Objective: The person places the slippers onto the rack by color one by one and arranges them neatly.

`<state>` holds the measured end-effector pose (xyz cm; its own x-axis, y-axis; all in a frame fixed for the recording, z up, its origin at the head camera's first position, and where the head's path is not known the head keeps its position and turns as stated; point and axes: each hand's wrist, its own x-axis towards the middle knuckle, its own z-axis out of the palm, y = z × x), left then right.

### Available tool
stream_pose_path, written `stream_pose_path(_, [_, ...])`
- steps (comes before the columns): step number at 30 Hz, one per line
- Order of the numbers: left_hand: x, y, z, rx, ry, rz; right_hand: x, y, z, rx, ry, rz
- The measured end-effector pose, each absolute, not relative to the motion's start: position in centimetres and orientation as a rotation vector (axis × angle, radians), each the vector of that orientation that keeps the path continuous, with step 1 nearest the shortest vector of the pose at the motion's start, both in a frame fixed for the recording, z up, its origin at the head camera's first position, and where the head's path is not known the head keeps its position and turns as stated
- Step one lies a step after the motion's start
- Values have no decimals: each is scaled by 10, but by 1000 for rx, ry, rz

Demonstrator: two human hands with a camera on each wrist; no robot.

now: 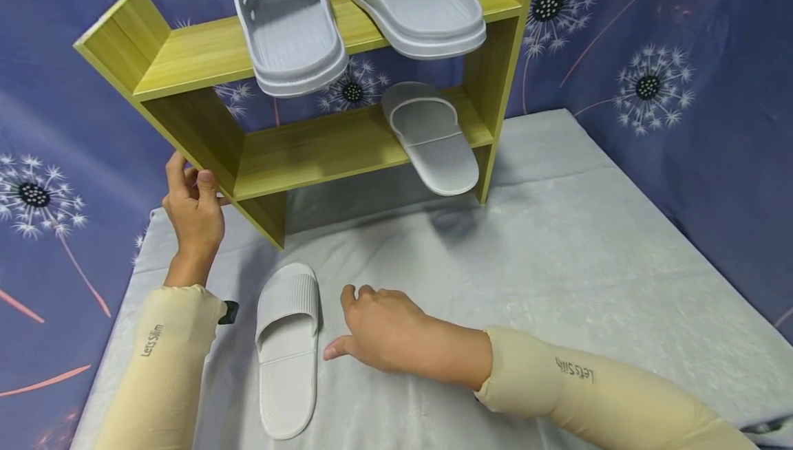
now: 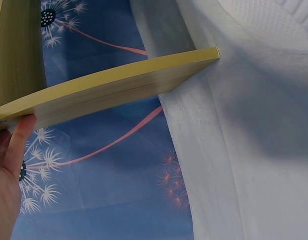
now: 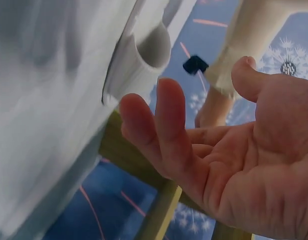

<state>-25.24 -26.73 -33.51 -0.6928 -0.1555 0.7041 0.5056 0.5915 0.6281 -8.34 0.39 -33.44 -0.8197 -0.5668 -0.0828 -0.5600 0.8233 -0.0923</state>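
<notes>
My left hand (image 1: 195, 219) rests against the outer side of the left panel of a yellow-green wooden shoe rack (image 1: 310, 154). A fingertip presses that panel's outer face in the left wrist view. In front of the rack a light grey slide slipper (image 1: 288, 381) lies on the cloth, toe pointing at the rack. Just right of it hovers my right hand (image 1: 387, 329), thumb spread from loosely bent fingers and nothing held. The same slipper (image 3: 143, 60) appears beyond the fingertips in the right wrist view.
Two grey clogs (image 1: 291, 30) sit on the upper shelf, heels overhanging its front edge. A matching grey slipper (image 1: 434, 140) lies at the lower shelf's right end, also overhanging. Pale cloth (image 1: 588, 264) covers the table, and a blue dandelion-print curtain (image 1: 681, 181) hangs behind.
</notes>
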Motion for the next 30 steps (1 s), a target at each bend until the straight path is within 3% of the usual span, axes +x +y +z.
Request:
stream_pose_path(15, [-253, -265, -334, -281, -2044, -1188, -57, -34, -360, -737, 2758, -116])
stream_pose_path(30, [-254, -266, -334, -264, -2066, -1165, -46, -77, -385, -815, 2662, -81])
